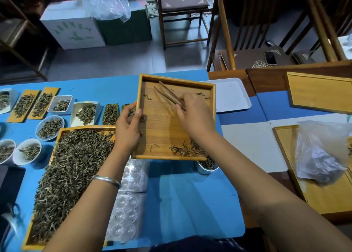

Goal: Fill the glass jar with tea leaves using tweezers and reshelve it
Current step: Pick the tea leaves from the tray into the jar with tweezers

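My left hand [127,127] grips the left rim of a square bamboo tray [162,126], held tilted above the table. My right hand [194,114] holds wooden tweezers [167,94] inside the tray, tips pointing to the far left corner. A small heap of tea leaves [187,150] lies at the tray's near right corner. Just under that corner stands the glass jar [206,168], partly hidden by the tray, with leaves inside.
A large bamboo tray of tea leaves [70,175] lies at the left. Small dishes and boats of leaves [49,127] line the far left. Clear plastic moulds [127,210] sit below the tray. A white tray [230,95], bamboo trays [320,91] and a plastic bag [322,154] are at right.
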Available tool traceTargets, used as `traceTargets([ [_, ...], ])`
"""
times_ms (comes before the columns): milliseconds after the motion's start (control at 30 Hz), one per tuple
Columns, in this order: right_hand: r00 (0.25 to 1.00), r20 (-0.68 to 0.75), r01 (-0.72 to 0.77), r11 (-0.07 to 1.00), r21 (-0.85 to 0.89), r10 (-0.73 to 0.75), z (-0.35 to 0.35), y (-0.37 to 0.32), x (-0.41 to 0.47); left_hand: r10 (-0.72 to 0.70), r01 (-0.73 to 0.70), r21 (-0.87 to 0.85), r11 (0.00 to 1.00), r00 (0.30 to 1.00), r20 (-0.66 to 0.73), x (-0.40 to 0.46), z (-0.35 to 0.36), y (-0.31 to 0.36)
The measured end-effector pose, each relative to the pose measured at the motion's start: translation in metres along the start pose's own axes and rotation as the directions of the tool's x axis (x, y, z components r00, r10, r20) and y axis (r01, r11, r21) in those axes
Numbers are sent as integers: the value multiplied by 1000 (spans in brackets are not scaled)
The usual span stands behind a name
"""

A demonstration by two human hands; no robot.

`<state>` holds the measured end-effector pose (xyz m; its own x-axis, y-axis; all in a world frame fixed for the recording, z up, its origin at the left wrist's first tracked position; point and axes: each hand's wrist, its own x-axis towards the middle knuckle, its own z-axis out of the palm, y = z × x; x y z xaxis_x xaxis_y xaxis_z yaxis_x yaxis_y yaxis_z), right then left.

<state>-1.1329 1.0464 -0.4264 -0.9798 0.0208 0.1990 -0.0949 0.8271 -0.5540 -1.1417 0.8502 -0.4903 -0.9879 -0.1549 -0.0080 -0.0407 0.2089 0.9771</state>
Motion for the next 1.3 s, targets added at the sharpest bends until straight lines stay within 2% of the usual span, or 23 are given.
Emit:
traceTargets([
  [167, 992, 44, 124, 991, -53, -122, 11, -8, -6, -8, 8, 21, 1000, 1000, -6, 2, -2, -4],
  [533, 951, 225, 237, 969, -77, -214, 19, -2, -88, -7, 7, -24, 1000, 1000, 17, 5, -3, -9],
  [767, 953, 167, 270, 959, -87, -253, 11, -11, -92, -1, 1, -4, 1000, 1000, 3, 3, -3, -4],
  [900, 936, 214, 310, 942, -130, -279, 10, -9, -91, -1, 1, -10, 1000, 1000, -9, 1, -4, 0],
  [1100, 912, 308, 335, 924, -183, -270, -3, 8, -103, 1, -1, -21, 1000, 1000, 13, -4, -5, 5],
  [1300, 921, 334, 300, 913, -278, -201, -27, 43, -113, -8, 8, -7, 1000, 1000, 0, -3, -6, 4],
])
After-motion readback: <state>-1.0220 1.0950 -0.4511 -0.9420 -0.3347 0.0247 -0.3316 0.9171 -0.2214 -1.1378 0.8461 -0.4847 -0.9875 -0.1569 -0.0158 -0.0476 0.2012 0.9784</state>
